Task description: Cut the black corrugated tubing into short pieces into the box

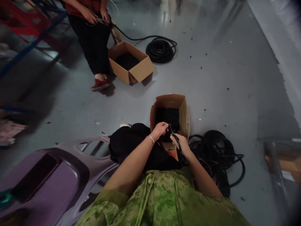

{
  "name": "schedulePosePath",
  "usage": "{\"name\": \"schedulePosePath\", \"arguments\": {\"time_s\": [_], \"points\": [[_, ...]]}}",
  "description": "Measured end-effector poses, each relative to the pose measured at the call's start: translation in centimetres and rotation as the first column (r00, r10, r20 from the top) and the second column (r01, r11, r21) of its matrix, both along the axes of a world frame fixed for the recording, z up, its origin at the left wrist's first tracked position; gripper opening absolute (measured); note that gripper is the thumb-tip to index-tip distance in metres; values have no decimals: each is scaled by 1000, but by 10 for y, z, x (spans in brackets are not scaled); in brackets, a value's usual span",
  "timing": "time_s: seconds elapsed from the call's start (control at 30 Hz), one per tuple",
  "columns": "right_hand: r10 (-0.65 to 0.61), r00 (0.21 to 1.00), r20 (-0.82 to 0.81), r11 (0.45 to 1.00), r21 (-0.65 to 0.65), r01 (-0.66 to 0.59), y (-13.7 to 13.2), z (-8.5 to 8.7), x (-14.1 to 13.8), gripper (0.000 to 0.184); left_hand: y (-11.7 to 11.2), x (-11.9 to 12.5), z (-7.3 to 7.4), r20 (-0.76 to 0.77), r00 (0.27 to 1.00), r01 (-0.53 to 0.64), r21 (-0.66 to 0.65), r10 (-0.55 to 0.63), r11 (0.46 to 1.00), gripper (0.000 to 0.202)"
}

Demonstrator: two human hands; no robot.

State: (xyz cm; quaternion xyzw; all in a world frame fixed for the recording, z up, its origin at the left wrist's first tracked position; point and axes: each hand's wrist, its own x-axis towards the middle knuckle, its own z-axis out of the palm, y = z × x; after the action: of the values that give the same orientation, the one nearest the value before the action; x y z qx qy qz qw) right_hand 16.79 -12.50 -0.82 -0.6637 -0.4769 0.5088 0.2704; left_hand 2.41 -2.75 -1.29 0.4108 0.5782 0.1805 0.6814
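Note:
My right hand [181, 143] is closed round the dark handles of a pair of scissors [171, 129], whose blades point up and left. My left hand [161, 129], with a bracelet at the wrist, is pinched closed right beside the blade tips. Whatever sits between its fingers is too small and dark to make out. Both hands are over an open cardboard box [187, 117], which holds many small black pieces [168, 115]. A tangled heap of black tubing [217, 147] lies on the floor to the right of the box.
Ahead on the left stands another person [90, 40], hands on a tool and a black tube, beside a second cardboard box [141, 67] of black pieces. Behind that box lies a coil of tubing [161, 50]. A purple plastic chair [68, 169] with a dark phone-like object [35, 177] is at my left.

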Motion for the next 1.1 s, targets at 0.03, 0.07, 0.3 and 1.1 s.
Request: {"name": "schedulePosePath", "arguments": {"time_s": [0.03, 0.07, 0.3, 1.1], "points": [[-10, 1000, -12, 1000, -6, 10, 0, -1, 0, 41, 0, -1, 1, 51, 998, -26, -24, 27, 999, 21], [-21, 999, -28, 1000, -11, 21, -1, -3, 1, 41, 0, -2, 2, 83, 996, -38, -43, 41, 998, 22], [-54, 960, -275, 997, -63, 38, -4, -11, 3, 51, -1, -5, 9, 127, 987, -88, -65, 96, 994, 20], [-79, 927, -367, 995, -81, 53, 16, -20, -2, 44, -3, -7, 6, 119, 993, 31, -78, -21, 996, 24]]}}
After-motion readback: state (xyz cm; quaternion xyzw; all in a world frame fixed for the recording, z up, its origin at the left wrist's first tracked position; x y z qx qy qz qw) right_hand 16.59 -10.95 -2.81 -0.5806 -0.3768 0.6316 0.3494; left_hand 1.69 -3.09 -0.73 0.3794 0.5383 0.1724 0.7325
